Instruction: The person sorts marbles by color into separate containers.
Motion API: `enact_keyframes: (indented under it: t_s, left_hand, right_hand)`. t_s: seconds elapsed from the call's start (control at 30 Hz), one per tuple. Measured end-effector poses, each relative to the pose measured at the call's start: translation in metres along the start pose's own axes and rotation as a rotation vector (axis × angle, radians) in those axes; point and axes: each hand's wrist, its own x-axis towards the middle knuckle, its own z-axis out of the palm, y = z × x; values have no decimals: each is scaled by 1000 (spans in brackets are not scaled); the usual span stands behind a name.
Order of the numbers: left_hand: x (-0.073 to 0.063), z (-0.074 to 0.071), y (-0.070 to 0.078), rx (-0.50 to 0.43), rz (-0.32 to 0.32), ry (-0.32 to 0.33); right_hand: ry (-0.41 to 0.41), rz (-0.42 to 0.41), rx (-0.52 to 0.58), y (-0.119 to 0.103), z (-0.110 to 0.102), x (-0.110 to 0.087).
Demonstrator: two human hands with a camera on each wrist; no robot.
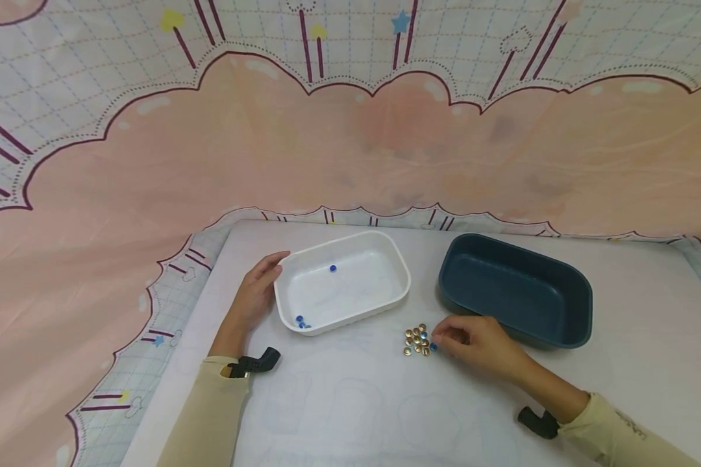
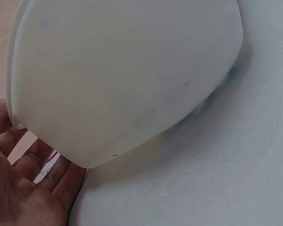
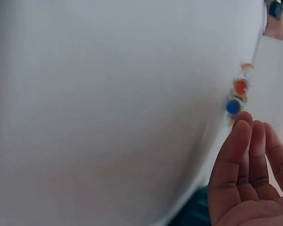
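Observation:
A white rectangular tub (image 1: 350, 318) stands left of centre with several small blue beads (image 1: 300, 320) inside, most near its front left corner. At its left end my left hand (image 1: 256, 288) touches the wall and rim, fingers spread along the outside; the left wrist view shows the fingers (image 2: 35, 157) against the tub's end. Right of the tub lies a small cluster of gold beads (image 1: 417, 348) with a few blue ones among them. My right hand (image 1: 481, 344) is at the cluster's right edge, fingertips beside a blue bead (image 3: 233, 107), thumb apart from the fingers.
A dark blue rectangular tub (image 1: 520, 259) stands at the right, behind my right hand, with no beads visible inside. A white cloth (image 1: 350, 408) covers the table. Behind it hangs a peach and white patterned curtain (image 1: 350, 143). Black straps and mounts (image 1: 257, 362) sit on both wrists.

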Motion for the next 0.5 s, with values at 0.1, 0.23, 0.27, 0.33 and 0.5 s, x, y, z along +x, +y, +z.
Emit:
enact_keyframes:
  t_s: [0.1,0.23,0.27,0.33,0.5]
  left_hand:
    - [1,0,0,-2,-1,-4]
    - [1,-1,-1,-1,2,-7]
    - [1,-1,-1,-1,5,-8]
    - [1,-1,-1,-2,8,-8]
    - [0,-1,-1,-1,7,-8]
  right_hand:
    - [5,3,-38,3,5,-2]
    - [8,12,-52,7,8,-3]
    - [8,11,-53,7,9,-3]
    - [6,10,-51,8,10,-3]
    - [-1,12,-48,10,11,-2]
